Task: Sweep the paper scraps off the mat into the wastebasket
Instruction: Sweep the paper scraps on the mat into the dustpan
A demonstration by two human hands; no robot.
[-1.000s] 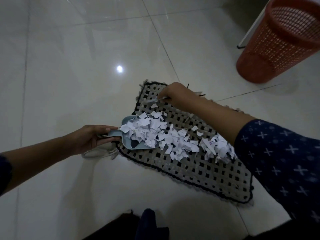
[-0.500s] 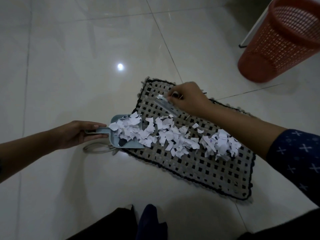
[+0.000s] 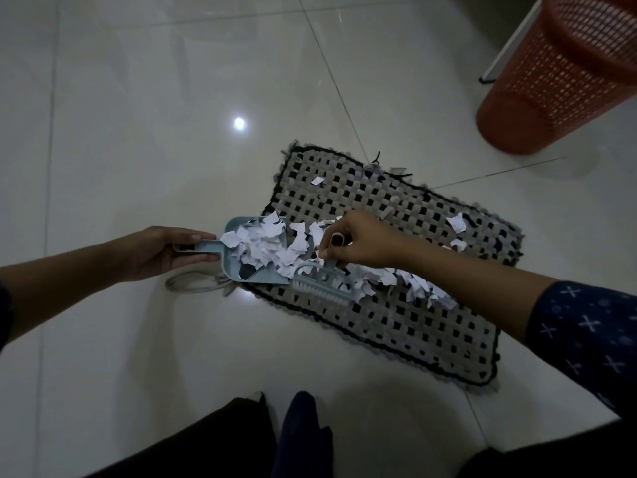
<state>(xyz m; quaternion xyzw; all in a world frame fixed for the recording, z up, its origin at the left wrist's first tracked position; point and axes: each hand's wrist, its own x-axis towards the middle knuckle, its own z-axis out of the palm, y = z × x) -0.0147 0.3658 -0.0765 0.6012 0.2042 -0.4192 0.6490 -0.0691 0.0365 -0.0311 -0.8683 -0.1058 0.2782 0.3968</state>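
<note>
A woven grey-and-black mat [image 3: 406, 326] lies on the tiled floor. White paper scraps [image 3: 272, 243] are heaped across its near-left part and spill into a small pale blue dustpan [image 3: 238, 267] at the mat's left edge. My left hand [image 3: 162, 251] grips the dustpan's handle. My right hand [image 3: 362, 241] holds a small pale blue brush [image 3: 322, 286], bristles down on the mat beside the dustpan's mouth. A few stray scraps [image 3: 455, 224] lie farther right and one at the far edge [image 3: 317, 181]. The orange mesh wastebasket [image 3: 558, 77] stands at the upper right.
Glossy white floor tiles [image 3: 138, 115] surround the mat. A pale cord loop [image 3: 193, 282] lies on the floor beside the dustpan. A white furniture leg [image 3: 506, 46] rises behind the wastebasket. My dark clothing [image 3: 262, 439] fills the bottom edge.
My right hand has drawn the brush from the mat's far edge down to the near edge by the dustpan, pushing scraps toward the pan. The left hand holds the dustpan in place.
</note>
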